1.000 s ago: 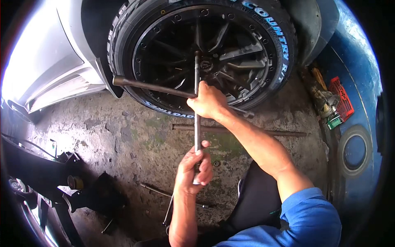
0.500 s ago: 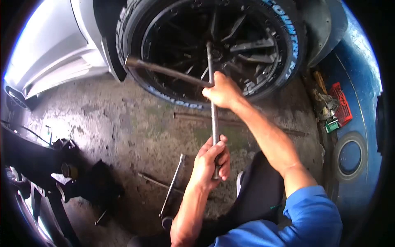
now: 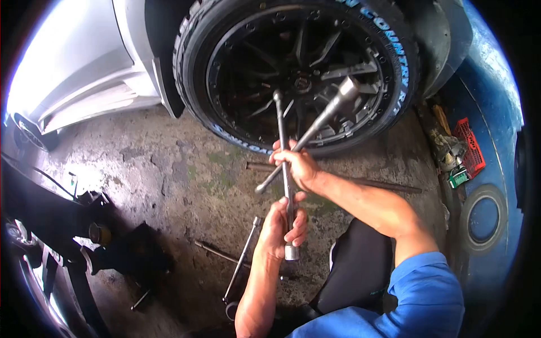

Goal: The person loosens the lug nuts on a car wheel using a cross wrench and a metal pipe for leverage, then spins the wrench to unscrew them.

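Note:
A four-way lug wrench (image 3: 285, 180) is in both hands, in front of a black-spoked wheel (image 3: 329, 73) with blue lettering on its tyre. My right hand (image 3: 300, 168) is closed around the middle, where the bars cross. Lower down, my left hand (image 3: 282, 228) wraps the near bar just above its socket end. The far tip of that bar overlaps the spokes left of and slightly below the hub. The other bar slants from upper right to lower left, its wide socket over the right-hand spokes.
Below the tyre a long metal bar (image 3: 389, 186) lies on the concrete floor (image 3: 163, 152). Left of my left arm are a long-handled wrench (image 3: 241, 262) and another rod. A dark jack-like tool (image 3: 132, 250) stands further left. At right are a red basket (image 3: 469, 146) and a grey ring (image 3: 470, 239).
The cross bar has turned from pointing upper left to upper right. The far tip has moved from near the hub to its lower left. Both hands still hold the wrench.

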Motion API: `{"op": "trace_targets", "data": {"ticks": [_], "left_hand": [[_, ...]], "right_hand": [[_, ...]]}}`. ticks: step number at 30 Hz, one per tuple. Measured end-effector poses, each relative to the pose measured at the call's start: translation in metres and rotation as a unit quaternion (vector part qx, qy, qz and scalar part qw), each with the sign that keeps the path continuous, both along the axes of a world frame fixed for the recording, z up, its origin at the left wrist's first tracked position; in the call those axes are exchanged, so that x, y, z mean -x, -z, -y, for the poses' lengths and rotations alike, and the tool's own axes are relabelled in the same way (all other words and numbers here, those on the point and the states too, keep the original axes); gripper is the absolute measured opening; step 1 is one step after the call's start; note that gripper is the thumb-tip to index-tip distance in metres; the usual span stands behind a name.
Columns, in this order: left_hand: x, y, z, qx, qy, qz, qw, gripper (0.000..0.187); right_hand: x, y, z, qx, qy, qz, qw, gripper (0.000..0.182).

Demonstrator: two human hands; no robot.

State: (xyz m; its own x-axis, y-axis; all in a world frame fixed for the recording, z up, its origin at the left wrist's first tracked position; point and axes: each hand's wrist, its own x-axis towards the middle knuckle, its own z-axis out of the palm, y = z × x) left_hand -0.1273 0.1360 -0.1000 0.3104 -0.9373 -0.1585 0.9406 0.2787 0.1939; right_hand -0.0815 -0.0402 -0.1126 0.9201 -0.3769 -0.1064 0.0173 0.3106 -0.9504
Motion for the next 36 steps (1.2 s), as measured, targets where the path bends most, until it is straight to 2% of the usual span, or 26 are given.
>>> {"op": "trace_targets", "data": {"ticks": [1, 3, 5, 7, 11, 15, 19, 20, 21, 23, 24, 25, 27, 29, 30, 31, 32, 33, 34, 35, 36], "left_hand": [[-0.003, -0.004, 0.004, -0.046, -0.006, 0.027, 0.999, 0.033], [-0.003, -0.016, 0.007, -0.179, -0.014, 0.15, 0.972, 0.026], [-0.003, -0.016, 0.013, -0.207, -0.022, 0.204, 0.957, 0.026], [-0.007, -0.021, 0.016, -0.212, -0.024, 0.216, 0.953, 0.025], [-0.004, -0.021, 0.027, -0.248, -0.03, 0.237, 0.939, 0.026], [-0.012, -0.022, 0.035, -0.299, -0.041, 0.281, 0.911, 0.024], [-0.028, -0.039, 0.037, -0.347, -0.015, 0.334, 0.876, 0.024], [-0.029, -0.046, 0.036, -0.374, -0.017, 0.343, 0.862, 0.024], [-0.03, -0.05, 0.034, -0.38, -0.016, 0.343, 0.859, 0.024], [-0.032, -0.056, 0.034, -0.423, -0.019, 0.418, 0.804, 0.023], [-0.031, -0.06, 0.034, -0.439, -0.035, 0.471, 0.765, 0.022], [-0.033, -0.059, 0.035, -0.438, -0.03, 0.473, 0.764, 0.022], [-0.035, -0.056, 0.035, -0.452, -0.044, 0.529, 0.717, 0.02], [-0.034, -0.062, 0.036, -0.43, -0.052, 0.522, 0.735, 0.019], [-0.035, -0.061, 0.036, -0.445, -0.04, 0.51, 0.735, 0.02], [-0.036, -0.06, 0.038, -0.459, -0.028, 0.497, 0.735, 0.021], [-0.035, -0.06, 0.04, -0.458, -0.024, 0.494, 0.739, 0.021], [-0.032, -0.061, 0.042, -0.464, -0.032, 0.501, 0.73, 0.022], [-0.029, -0.061, 0.043, -0.472, -0.038, 0.507, 0.72, 0.023], [-0.027, -0.061, 0.044, -0.474, -0.033, 0.505, 0.721, 0.023], [-0.027, -0.06, 0.044, -0.481, -0.04, 0.516, 0.708, 0.023]], "right_hand": [[-0.003, 0.004, 0.002, -0.02, -0.009, -0.013, 1.0, 0.029], [-0.001, -0.001, 0.004, -0.043, -0.023, -0.005, 0.999, 0.028], [0.003, -0.014, 0.008, -0.037, -0.026, -0.019, 0.999, 0.028], [0.003, -0.016, 0.01, -0.096, -0.037, -0.018, 0.995, 0.03], [-0.002, -0.008, 0.022, -0.133, -0.05, -0.009, 0.99, 0.035], [-0.008, -0.008, 0.033, -0.166, -0.102, 0.011, 0.981, 0.041], [-0.016, -0.002, 0.039, -0.249, -0.171, 0.063, 0.951, 0.048], [-0.018, 0.002, 0.04, -0.236, -0.205, 0.08, 0.946, 0.058], [-0.019, 0.007, 0.04, -0.242, -0.206, 0.08, 0.945, 0.058], [-0.019, 0.017, 0.039, -0.28, -0.283, 0.027, 0.917, 0.074], [-0.017, 0.024, 0.037, -0.244, -0.293, -0.022, 0.924, 0.089], [-0.009, 0.021, 0.034, -0.205, -0.288, -0.039, 0.935, 0.093], [0.002, 0.015, 0.036, -0.158, -0.305, -0.103, 0.933, 0.087], [0.013, 0.004, 0.042, -0.012, -0.328, -0.204, 0.922, 0.083], [0.021, -0.008, 0.049, 0.148, -0.334, -0.21, 0.907, 0.063], [0.036, -0.024, 0.055, 0.394, -0.272, -0.108, 0.871, 0.04], [0.053, -0.057, 0.056, 0.476, -0.162, -0.084, 0.861, 0.025], [0.065, -0.068, 0.065, 0.533, -0.044, -0.041, 0.844, 0.026], [0.073, -0.062, 0.078, 0.596, 0.099, 0.021, 0.796, 0.026], [0.075, -0.064, 0.101, 0.749, 0.178, 0.11, 0.629, 0.029], [0.086, -0.056, 0.109, 0.789, 0.164, 0.045, 0.591, 0.03]]}}
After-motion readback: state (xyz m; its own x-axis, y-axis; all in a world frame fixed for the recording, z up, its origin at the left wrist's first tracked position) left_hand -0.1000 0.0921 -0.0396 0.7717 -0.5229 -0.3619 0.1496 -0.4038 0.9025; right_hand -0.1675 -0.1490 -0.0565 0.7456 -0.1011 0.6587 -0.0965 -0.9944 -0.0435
